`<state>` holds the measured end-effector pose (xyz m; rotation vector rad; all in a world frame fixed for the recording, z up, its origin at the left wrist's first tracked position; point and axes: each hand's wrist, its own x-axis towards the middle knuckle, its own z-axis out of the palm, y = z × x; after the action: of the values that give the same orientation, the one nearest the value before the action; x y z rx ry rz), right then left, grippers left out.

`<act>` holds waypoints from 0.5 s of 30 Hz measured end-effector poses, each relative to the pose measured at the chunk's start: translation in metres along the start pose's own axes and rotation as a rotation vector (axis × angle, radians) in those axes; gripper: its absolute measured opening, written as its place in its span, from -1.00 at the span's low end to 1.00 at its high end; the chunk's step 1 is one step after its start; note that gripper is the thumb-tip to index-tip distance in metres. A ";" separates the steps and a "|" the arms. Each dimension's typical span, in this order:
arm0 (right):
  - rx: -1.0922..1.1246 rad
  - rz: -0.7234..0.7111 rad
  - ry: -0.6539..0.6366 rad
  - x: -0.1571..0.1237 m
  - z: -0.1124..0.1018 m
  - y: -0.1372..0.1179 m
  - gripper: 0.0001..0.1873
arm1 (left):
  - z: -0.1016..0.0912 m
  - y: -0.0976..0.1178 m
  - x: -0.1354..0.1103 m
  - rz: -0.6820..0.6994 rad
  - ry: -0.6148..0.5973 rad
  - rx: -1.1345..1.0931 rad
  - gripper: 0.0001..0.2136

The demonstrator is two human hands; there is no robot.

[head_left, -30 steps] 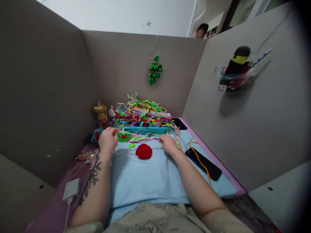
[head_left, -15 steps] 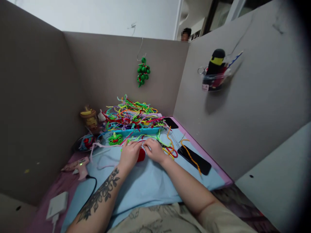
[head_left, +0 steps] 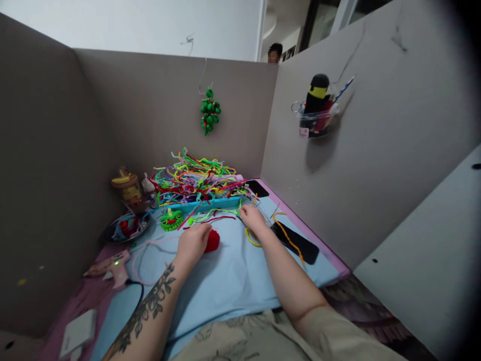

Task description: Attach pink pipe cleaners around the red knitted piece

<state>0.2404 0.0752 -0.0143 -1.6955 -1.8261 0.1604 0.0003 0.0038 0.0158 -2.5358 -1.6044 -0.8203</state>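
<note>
Surface [head_left: 225, 278] covered in blue, red piece [head_left: 214, 241] lying on it, partly hidden by the bunched left hand [head_left: 193, 243], right hand [head_left: 253, 218] curled near the blue tray [head_left: 203, 205] of coloured strands [head_left: 203, 179], what either pinches unclear

Left forearm [head_left: 170, 290] marked by a dark leafy tattoo [head_left: 156, 302]. Beige shirt [head_left: 233, 338] worn, dark lines printed; right sleeve [head_left: 332, 326] cut short.

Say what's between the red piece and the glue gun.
Head view: the left hand beside the red piece, then a pale pink strand looping over the blue cloth toward the glue gun.
</note>
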 end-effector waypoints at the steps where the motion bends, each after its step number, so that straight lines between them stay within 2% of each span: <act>1: -0.041 0.109 -0.003 0.004 -0.003 0.012 -0.73 | -0.001 0.000 0.000 -0.002 -0.011 0.005 -0.74; 3: -0.091 0.255 -0.019 0.010 -0.010 0.032 -0.74 | -0.002 0.002 0.001 -0.005 -0.037 0.011 -0.74; 6: -0.110 0.320 -0.039 0.011 -0.016 0.049 -0.77 | -0.005 0.005 0.001 -0.009 -0.077 0.009 -0.75; 11: -0.114 0.413 -0.057 0.010 -0.016 0.052 -0.77 | -0.006 0.007 0.000 0.005 -0.103 -0.025 -0.75; 15: -0.109 0.478 -0.005 0.012 -0.029 0.063 -0.72 | -0.006 0.005 -0.001 0.011 -0.095 -0.036 -0.76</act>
<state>0.3096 0.0879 -0.0182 -2.1870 -1.4234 0.2676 0.0021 -0.0010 0.0223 -2.6440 -1.6137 -0.7454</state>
